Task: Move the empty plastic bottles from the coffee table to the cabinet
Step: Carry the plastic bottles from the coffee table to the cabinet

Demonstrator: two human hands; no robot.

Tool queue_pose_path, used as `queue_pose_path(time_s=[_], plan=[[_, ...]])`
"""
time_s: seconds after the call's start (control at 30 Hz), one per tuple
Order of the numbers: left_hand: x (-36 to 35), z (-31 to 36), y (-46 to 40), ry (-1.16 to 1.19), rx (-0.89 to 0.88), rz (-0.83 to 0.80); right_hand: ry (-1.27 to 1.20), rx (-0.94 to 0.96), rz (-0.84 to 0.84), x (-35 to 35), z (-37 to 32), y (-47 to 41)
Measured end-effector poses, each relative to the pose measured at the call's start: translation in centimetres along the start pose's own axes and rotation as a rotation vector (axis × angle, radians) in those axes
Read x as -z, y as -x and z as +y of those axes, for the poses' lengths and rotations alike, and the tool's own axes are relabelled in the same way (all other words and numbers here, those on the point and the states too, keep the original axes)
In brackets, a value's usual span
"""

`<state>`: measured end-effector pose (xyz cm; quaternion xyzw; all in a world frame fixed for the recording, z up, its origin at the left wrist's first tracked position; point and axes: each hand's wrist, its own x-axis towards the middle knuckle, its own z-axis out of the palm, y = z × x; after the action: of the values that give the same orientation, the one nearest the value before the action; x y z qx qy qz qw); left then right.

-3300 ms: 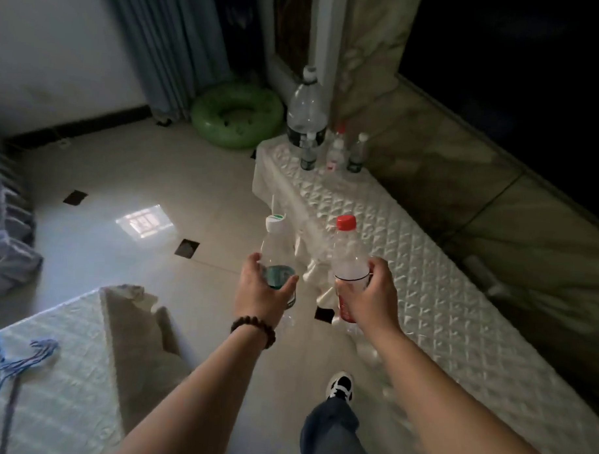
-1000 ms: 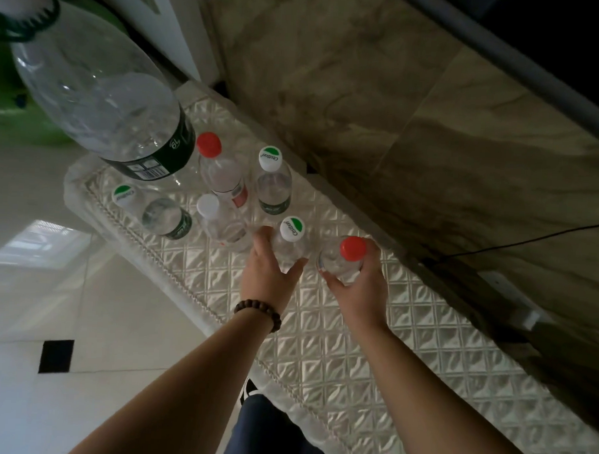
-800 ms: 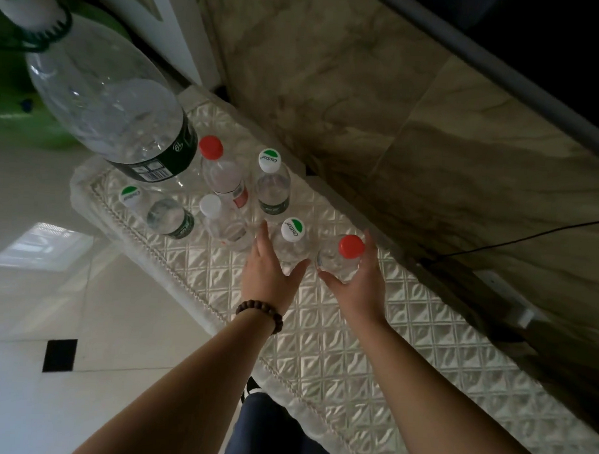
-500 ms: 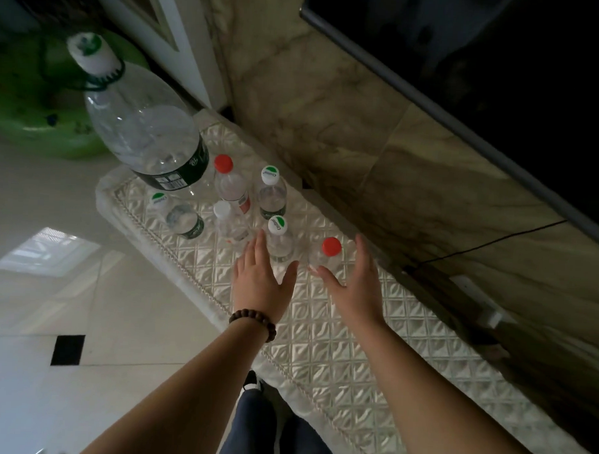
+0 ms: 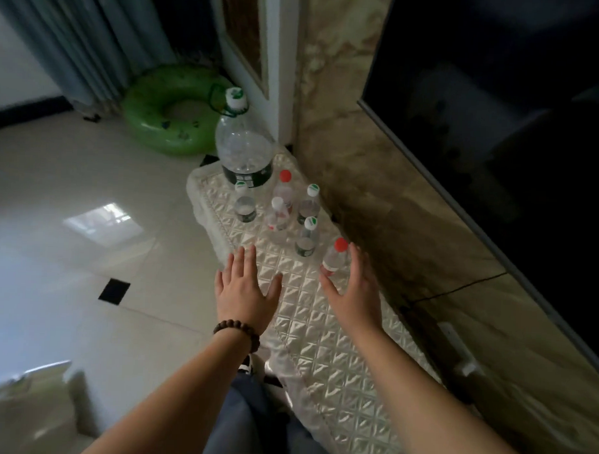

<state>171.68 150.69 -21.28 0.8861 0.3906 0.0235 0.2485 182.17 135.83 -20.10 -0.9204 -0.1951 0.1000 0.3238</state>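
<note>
Several empty clear plastic bottles stand upright on the far end of the low cabinet (image 5: 325,333) with its quilted white cover. Nearest me are a red-capped bottle (image 5: 334,257) and a green-and-white-capped bottle (image 5: 307,236). Behind them stand more small bottles and a large jug bottle (image 5: 244,146). My left hand (image 5: 247,286) hovers open over the cabinet's left edge, holding nothing. My right hand (image 5: 355,291) is open too, fingers straight, just right of and below the red-capped bottle, apart from it.
A marble wall and a dark TV screen (image 5: 499,108) rise right of the cabinet. A green inflatable ring (image 5: 166,117) lies on the tiled floor by the curtain. A covered table corner (image 5: 23,404) shows at lower left. My legs stand between it and the cabinet.
Both hands have let go of the two bottles they carried, which now stand on the cabinet. The hands have drawn back toward me, and the view has pulled away.
</note>
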Motion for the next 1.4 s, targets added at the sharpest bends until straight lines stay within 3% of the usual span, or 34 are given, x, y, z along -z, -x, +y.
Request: queue_pose_path(time_s=[0.17, 0.67, 0.97, 1.4], plan=[[1.5, -3.2, 4.7, 0.001, 0.174, 0.069, 0.000, 0.108, -0.165, -1.9, -2.9, 2.1], [8.0, -18.9, 22.2, 0.067, 0.810, 0.432, 0.139, 0.710, -0.623, -12.0, -17.6, 15.4], [10.4, -26.3, 38.4, 0.158, 1.141, 0.699, 0.122, 0.985, -0.827, -17.2, -24.3, 31.0], [9.2, -33.5, 64.7, 0.211, 1.525, 0.834, 0.131, 1.227, -1.066, -21.1, -24.5, 59.0]])
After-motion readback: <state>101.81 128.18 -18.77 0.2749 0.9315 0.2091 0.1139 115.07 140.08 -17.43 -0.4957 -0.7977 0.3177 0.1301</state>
